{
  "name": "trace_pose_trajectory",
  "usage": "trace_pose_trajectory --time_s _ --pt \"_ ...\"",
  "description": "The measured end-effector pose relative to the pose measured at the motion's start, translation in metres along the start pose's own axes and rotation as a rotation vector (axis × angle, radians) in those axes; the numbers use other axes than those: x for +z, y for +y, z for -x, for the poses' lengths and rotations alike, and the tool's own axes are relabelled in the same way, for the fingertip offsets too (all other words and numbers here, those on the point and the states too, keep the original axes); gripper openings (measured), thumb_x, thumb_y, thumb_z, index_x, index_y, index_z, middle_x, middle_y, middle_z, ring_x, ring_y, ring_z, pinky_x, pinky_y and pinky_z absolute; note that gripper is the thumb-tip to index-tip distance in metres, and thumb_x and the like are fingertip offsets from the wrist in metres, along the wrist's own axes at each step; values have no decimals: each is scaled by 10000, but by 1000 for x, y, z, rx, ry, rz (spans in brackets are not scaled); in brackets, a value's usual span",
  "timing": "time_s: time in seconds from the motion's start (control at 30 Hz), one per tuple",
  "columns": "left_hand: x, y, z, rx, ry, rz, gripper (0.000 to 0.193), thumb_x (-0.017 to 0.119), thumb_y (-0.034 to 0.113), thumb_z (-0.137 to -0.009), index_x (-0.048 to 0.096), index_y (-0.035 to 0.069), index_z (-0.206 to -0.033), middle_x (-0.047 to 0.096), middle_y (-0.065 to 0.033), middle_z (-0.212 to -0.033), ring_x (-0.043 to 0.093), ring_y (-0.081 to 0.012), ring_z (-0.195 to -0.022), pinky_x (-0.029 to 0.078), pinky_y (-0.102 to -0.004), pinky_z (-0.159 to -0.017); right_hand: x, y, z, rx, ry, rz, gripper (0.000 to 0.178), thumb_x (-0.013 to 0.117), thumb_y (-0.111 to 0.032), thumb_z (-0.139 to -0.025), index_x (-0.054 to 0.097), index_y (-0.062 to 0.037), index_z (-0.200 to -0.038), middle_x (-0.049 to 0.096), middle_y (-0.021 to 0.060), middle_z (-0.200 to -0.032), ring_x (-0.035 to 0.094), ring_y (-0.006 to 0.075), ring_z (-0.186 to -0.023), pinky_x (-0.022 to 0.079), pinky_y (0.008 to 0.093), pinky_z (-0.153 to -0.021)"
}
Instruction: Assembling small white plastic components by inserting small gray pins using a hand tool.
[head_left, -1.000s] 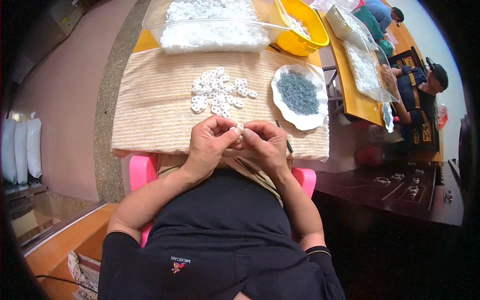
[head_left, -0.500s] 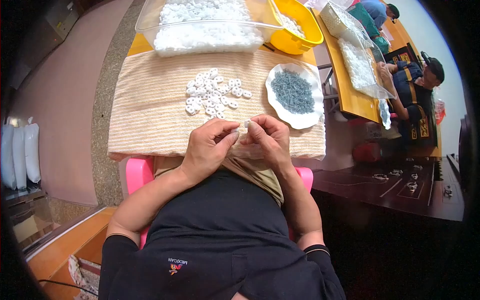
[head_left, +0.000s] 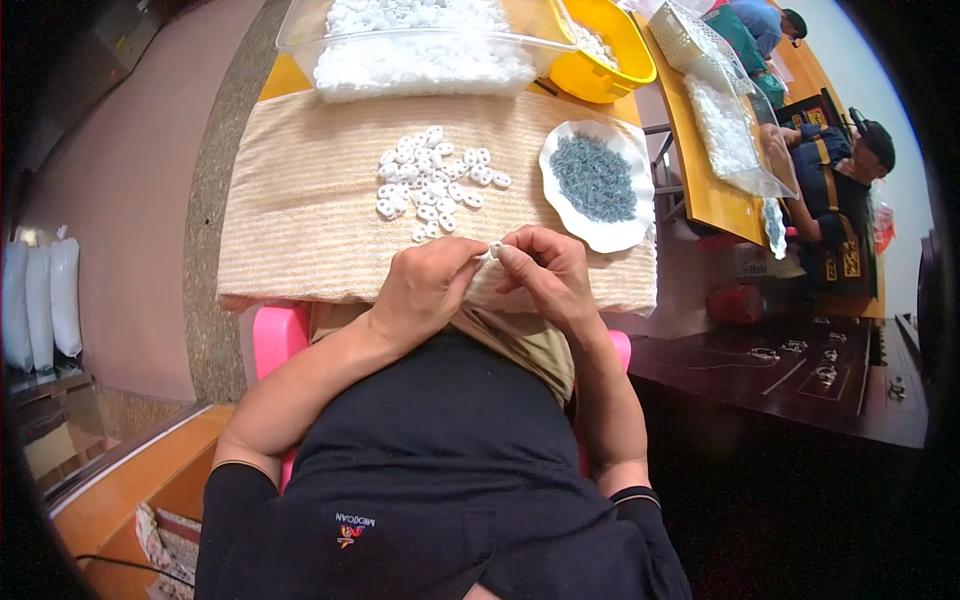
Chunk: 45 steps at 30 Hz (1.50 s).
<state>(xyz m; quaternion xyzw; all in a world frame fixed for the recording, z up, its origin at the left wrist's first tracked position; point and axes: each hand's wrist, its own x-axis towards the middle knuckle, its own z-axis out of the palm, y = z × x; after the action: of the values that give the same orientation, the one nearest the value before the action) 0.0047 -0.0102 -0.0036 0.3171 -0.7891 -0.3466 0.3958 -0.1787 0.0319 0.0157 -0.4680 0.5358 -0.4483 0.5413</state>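
My right hand [head_left: 556, 277] pinches a small white plastic piece [head_left: 494, 250] between thumb and forefinger. The closed fingertips of my left hand [head_left: 428, 287] meet it from the other side; whatever is in them is too small to make out. Just beyond my hands, a loose pile of white oval pieces with two holes [head_left: 428, 180] lies on the striped cloth [head_left: 300, 200]. To the right of the pile is a white wavy-rimmed dish [head_left: 612, 243] full of small translucent grey-blue pieces [head_left: 594, 180].
At the far edge stand a clear bin [head_left: 420, 38] heaped with white pieces and a yellow basin [head_left: 632, 75]. Over to the right, a person [head_left: 840, 170] sits at another table [head_left: 690, 150] holding a clear bin of white pieces. White sacks [head_left: 48, 300] stand far left.
My hands have come together, closing the gap, so the left fingertips now reach the white piece in the right. The view has shifted slightly, moving the table in the picture.
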Motion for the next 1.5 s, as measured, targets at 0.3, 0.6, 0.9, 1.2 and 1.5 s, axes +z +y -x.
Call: trace_pose_trajectory --time_s 0.3,0.6,0.9,1.2,1.5 --pt "-7 9 -1 -375 -92 408 200 636 29 -854 623 -19 -1048 664 -101 -854 649 -150 -737 513 -279 -643 -3 -1 2 -17 -13 25 146 619 -97 -905 613 45 -936 606 34 -792 568 67 -648 530 216 -590" --pt "-6 5 2 -611 -107 966 181 605 66 -907 603 -39 -1055 656 -63 -874 639 -103 -776 545 -224 -725 1 6 3 -85 -44 106 146 595 -87 -921 622 55 -938 615 32 -792 598 74 -658 512 200 -578" --pt "-4 7 3 -704 -65 1024 110 608 66 -902 593 -22 -966 642 -68 -852 633 -111 -756 556 -242 -703 -24 -21 4 -468 222 636 88 616 -4 -868 629 41 -942 601 80 -812 585 133 -696 466 248 -578" --pt "0 8 6 -687 -92 1061 118 623 74 -894 590 -2 -979 644 -63 -849 643 -116 -762 566 -251 -700 -64 -37 -28 -332 262 1356 130 567 -98 -846 658 -61 -930 607 138 -885 623 336 -768 497 405 -676" --pt "-1 9 6 -684 -95 1043 109 618 69 -896 595 -6 -970 644 -64 -853 644 -114 -757 566 -249 -694 -64 -49 -50 -256 -15 1692 104 576 -76 -777 652 -12 -809 582 143 -861 643 319 -747 513 413 -680"
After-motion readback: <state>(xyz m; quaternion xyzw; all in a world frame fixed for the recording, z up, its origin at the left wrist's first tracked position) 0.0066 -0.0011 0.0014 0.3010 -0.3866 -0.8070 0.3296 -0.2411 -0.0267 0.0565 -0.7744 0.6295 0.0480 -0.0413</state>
